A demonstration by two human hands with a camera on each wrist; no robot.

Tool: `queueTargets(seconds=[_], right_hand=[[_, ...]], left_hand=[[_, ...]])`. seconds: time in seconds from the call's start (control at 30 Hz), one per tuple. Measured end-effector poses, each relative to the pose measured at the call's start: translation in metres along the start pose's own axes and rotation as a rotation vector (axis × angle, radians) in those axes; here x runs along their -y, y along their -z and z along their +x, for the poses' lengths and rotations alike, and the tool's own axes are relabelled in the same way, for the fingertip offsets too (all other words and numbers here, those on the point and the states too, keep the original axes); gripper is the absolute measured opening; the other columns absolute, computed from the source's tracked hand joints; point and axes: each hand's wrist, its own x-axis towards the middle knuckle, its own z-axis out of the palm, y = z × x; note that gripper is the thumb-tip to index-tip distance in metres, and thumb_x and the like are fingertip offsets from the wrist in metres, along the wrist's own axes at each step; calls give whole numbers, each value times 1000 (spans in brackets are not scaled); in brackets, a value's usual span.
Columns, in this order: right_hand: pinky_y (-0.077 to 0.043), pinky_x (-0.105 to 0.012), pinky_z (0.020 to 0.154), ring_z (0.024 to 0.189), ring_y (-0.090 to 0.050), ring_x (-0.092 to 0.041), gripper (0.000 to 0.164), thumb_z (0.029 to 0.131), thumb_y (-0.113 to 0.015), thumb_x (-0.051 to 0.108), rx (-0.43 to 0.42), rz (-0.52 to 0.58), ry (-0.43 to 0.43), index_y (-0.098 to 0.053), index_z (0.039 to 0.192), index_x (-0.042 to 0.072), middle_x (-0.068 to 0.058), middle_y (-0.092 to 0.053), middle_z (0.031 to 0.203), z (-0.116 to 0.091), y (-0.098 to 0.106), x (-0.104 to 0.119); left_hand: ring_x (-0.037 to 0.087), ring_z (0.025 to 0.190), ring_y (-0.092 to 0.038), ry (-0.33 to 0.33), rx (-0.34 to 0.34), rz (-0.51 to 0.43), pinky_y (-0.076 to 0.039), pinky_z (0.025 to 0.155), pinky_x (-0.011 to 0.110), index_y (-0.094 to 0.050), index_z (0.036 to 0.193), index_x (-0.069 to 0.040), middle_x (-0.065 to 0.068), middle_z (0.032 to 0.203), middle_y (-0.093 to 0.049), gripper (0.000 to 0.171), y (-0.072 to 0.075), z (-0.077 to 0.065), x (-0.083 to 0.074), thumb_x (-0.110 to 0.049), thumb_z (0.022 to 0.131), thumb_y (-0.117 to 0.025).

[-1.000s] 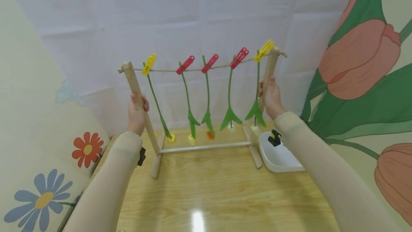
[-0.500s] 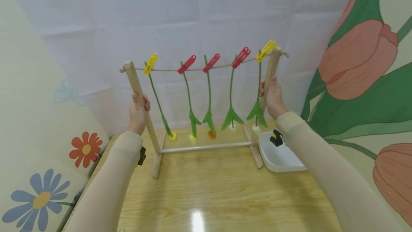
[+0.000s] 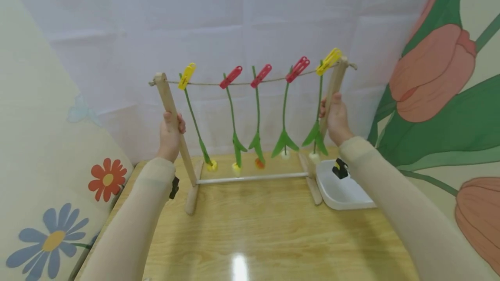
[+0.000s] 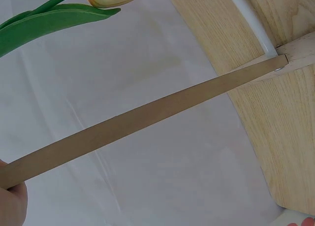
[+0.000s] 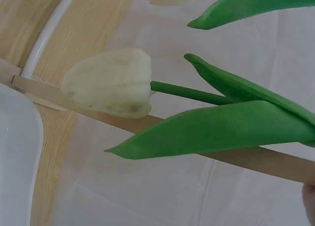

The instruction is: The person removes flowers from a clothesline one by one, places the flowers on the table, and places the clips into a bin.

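A wooden drying rack stands on the table, with a twine line tied between its two posts. My left hand grips the left post around its middle. On the other side, my right hand holds the right post. Several artificial tulips hang head down from the twine, among them a white tulip beside the right post and a yellow tulip by the left. Yellow clothespins hold the end stems, and red clothespins the inner ones. Each wrist view shows only a sliver of its hand.
A white tray sits on the wooden table close to the rack's right foot. Behind the rack hangs a white cloth. Walls with painted flowers flank the table on both sides.
Both hands and the rack's upper part have shifted slightly to the right, and the hanging tulips with them. The base has moved less in view. Both hands keep their grip.
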Motion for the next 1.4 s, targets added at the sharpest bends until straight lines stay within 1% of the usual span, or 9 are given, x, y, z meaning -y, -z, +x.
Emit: queueTargets(seconds=[0.13, 0.3, 0.43, 0.57, 0.7, 0.8, 1.07, 1.3, 1.4], right_hand=[[-40, -18, 63, 61, -44, -3, 52, 103, -18, 53, -7, -10, -12, -51, 84, 18, 12, -46, 66, -2, 1, 2], [-39, -19, 63, 61, -43, -3, 53, 99, -20, 59, -15, -19, -26, -51, 84, 19, 12, -46, 65, -5, 1, 1], [-37, -19, 62, 61, -42, -3, 54, 94, -23, 65, -38, -29, -6, -51, 84, 20, 13, -46, 65, -5, 1, -1], [-38, -18, 58, 58, -42, -2, 57, 86, -30, 72, -30, 15, 37, -53, 82, 19, 12, -47, 63, -4, 1, -1], [-37, -17, 57, 57, -42, -2, 60, 79, -34, 76, -19, 41, 73, -54, 81, 19, 12, -47, 63, -2, 1, -1], [-37, -17, 57, 57, -42, -2, 60, 79, -34, 76, -24, 43, 81, -54, 81, 20, 12, -47, 63, -1, 1, -1], [-36, -17, 56, 57, -41, -2, 61, 77, -32, 77, -41, 25, 84, -53, 81, 20, 13, -46, 62, -2, -2, 1], [-37, -18, 58, 58, -41, -3, 59, 82, -30, 75, -50, 15, 83, -53, 82, 20, 13, -46, 63, -1, -2, -1], [-37, -19, 60, 59, -41, -4, 59, 82, -30, 75, -44, 7, 82, -53, 83, 20, 12, -46, 63, -1, -2, -2]], left_hand=[[5, 59, -38, 5, 5, 13, -33, 61, 20, -48, 78, -18, -9, 60, -41, 69, -1, 0, 1, -85, 66, -36], [5, 59, -37, 5, -2, 20, -33, 61, 20, -48, 77, -18, -8, 60, -41, 70, -1, -2, 1, -86, 65, -36], [5, 59, -38, -4, 6, 12, -33, 61, 20, -48, 77, -18, -9, 60, -41, 70, -2, -1, 0, -86, 65, -37], [5, 59, -38, -13, 11, -5, -33, 61, 19, -48, 78, -18, -9, 60, -41, 69, -3, -1, 0, -86, 65, -38], [5, 60, -38, -6, 9, 9, -33, 63, 21, -48, 79, -19, -9, 61, -41, 70, -3, 0, -1, -86, 65, -37], [6, 60, -38, 4, 10, 31, -33, 64, 21, -48, 80, -19, -9, 61, -42, 71, -3, 1, -2, -87, 65, -36], [5, 60, -38, 5, 21, 37, -33, 64, 21, -48, 81, -19, -9, 62, -42, 71, 0, 3, -1, -87, 65, -35], [6, 60, -38, 2, 13, 52, -33, 65, 22, -48, 80, -19, -9, 61, -41, 71, 0, 4, -1, -87, 65, -34], [6, 60, -38, -3, 9, 67, -33, 64, 22, -48, 80, -20, -9, 61, -41, 70, 0, 4, -1, -87, 66, -34]])
